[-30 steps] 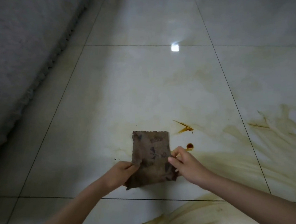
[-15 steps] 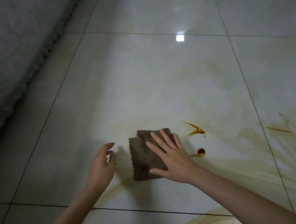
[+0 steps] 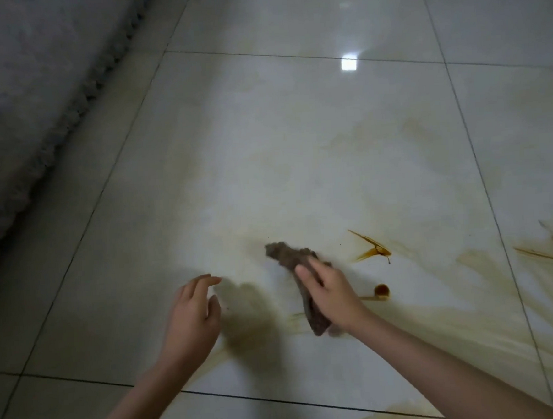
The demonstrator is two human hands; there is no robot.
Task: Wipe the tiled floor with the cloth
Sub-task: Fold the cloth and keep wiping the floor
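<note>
Head view looks down on a glossy pale tiled floor [image 3: 264, 144] crossed by dark grout lines, with a square glint of light [image 3: 348, 63] toward 1 o'clock. A grey fuzzy rug [image 3: 25, 96] with a tufted edge fills the corner at 10 o'clock. Wide yellowish-brown smears [image 3: 489, 279] spread over the tiles from 3 to 5 o'clock.

Two bare forearms reach in from 6 o'clock. The left hand [image 3: 191, 323] is at about 7 o'clock from the middle of the frame, palm down, its fingers loosely apart and slightly bent, holding nothing. Its shadow [image 3: 249, 312] lies on the tile just beside it at 3 o'clock.

The right hand [image 3: 333, 297] is just below centre and lies over the cloth [image 3: 284, 253], a brown rag bunched into a long crumpled strip. The strip runs from 11 o'clock of the hand, under the palm, to a tail end near the wrist. The thumb lies across the cloth on one side and the fingers on the other. The picture is blurred here, so they only seem to be clamped on it. I cannot tell whether the cloth touches the floor along its whole length.

A dark amber streak [image 3: 371, 250] sits near the cloth at 3 o'clock. A small round amber drop [image 3: 381, 289] lies just beside the right hand at 3 o'clock.
</note>
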